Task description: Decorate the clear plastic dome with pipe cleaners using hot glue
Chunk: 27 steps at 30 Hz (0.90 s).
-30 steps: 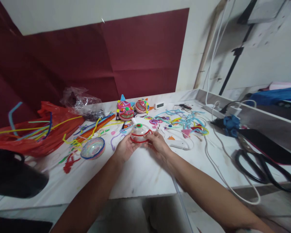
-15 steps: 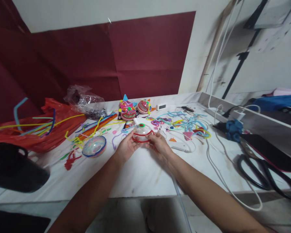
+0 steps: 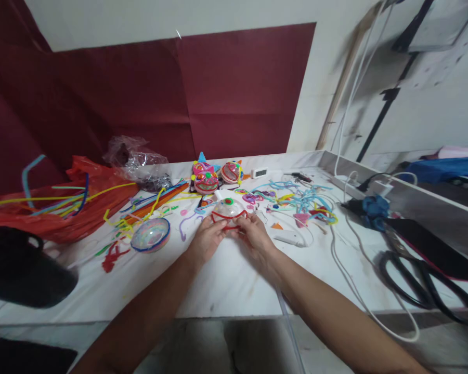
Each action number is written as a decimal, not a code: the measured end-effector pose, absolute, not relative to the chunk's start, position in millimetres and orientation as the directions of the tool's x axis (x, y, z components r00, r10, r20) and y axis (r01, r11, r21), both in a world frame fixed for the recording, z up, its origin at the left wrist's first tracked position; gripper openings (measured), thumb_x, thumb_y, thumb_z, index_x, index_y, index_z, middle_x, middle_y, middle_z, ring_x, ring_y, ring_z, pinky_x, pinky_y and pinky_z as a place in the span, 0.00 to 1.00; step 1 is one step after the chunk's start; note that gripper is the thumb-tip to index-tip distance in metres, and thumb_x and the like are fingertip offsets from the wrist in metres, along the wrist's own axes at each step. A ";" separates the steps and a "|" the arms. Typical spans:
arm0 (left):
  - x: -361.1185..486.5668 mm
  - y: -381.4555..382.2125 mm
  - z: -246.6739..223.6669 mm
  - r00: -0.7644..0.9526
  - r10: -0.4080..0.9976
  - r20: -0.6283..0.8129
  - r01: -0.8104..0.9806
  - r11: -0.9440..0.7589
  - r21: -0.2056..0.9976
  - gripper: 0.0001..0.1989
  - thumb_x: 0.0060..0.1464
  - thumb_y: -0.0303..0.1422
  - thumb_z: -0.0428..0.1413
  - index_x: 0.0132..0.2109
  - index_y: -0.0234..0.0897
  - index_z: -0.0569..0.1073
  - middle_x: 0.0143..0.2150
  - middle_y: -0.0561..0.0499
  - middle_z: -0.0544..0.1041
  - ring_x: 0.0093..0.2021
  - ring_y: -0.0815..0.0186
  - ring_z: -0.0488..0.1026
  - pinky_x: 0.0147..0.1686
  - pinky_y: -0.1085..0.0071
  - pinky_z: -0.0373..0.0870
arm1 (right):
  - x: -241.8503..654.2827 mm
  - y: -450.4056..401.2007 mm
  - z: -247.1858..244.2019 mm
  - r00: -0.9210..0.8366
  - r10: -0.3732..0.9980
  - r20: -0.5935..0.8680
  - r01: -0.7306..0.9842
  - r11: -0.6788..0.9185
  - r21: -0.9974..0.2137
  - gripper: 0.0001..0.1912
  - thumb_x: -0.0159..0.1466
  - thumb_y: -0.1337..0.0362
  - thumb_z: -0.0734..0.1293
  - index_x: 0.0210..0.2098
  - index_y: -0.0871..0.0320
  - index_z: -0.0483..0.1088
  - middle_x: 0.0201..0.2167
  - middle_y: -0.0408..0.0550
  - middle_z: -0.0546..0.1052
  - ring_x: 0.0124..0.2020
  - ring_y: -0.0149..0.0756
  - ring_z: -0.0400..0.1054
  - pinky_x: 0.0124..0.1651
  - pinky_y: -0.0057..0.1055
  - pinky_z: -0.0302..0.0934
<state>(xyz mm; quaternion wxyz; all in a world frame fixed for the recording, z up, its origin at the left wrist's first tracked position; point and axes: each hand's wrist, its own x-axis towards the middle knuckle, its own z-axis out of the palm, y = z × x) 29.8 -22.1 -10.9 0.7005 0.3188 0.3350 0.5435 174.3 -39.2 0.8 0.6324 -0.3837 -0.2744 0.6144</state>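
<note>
Between both hands is a clear plastic half-sphere (image 3: 229, 209) with a green and red piece on top and a red pipe cleaner curved along its lower front. My left hand (image 3: 208, 238) grips its left side, thumb on the red pipe cleaner. My right hand (image 3: 254, 231) pinches the right side of the same rim, thumb and finger close together. To the left lies another clear bowl-shaped half (image 3: 151, 235) with a blue edge. Behind the held half stand two decorated balls, one pink with a blue point (image 3: 205, 177) and one red and white (image 3: 232, 171).
Pipe cleaners (image 3: 310, 197) lie scattered at the right, beside a white glue gun (image 3: 290, 237). A black mug (image 3: 23, 270) and a red plastic bag (image 3: 97, 187) occupy the left. Large black-handled scissors (image 3: 407, 275) and white cables (image 3: 351, 275) are at the right edge.
My left thumb has come over onto the front of the red pipe cleaner, whose left end now stands out more. The half-sphere stays in both hands, at nearly the same spot.
</note>
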 end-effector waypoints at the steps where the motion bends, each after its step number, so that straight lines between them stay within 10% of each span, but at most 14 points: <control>1: 30.8 -23.2 -11.5 0.193 0.974 -0.115 -0.543 0.204 0.814 0.23 0.48 0.19 0.73 0.50 0.39 0.79 0.43 0.49 0.88 0.45 0.61 0.85 0.44 0.68 0.79 | 173.1 -39.3 0.6 0.093 0.989 -0.117 -0.566 -0.044 -0.823 0.22 0.38 0.65 0.84 0.29 0.56 0.73 0.20 0.38 0.77 0.21 0.28 0.69 0.23 0.22 0.71; 11: 33.4 -21.9 -22.1 0.131 0.989 -0.072 -0.515 0.130 0.847 0.36 0.38 0.28 0.82 0.53 0.42 0.76 0.44 0.51 0.86 0.38 0.63 0.82 0.31 0.72 0.70 | 161.5 -47.1 2.0 0.152 0.983 -0.101 -0.535 -0.004 -0.845 0.26 0.38 0.60 0.82 0.34 0.53 0.70 0.22 0.35 0.78 0.24 0.33 0.73 0.21 0.24 0.67; 27: 30.3 -15.8 -25.6 0.143 0.988 -0.052 -0.592 0.128 0.796 0.24 0.44 0.20 0.76 0.48 0.39 0.80 0.43 0.51 0.87 0.40 0.66 0.82 0.40 0.73 0.78 | 162.0 -44.2 -9.3 0.137 0.980 -0.147 -0.494 -0.061 -0.867 0.35 0.36 0.59 0.88 0.37 0.53 0.68 0.24 0.34 0.77 0.27 0.33 0.73 0.23 0.24 0.69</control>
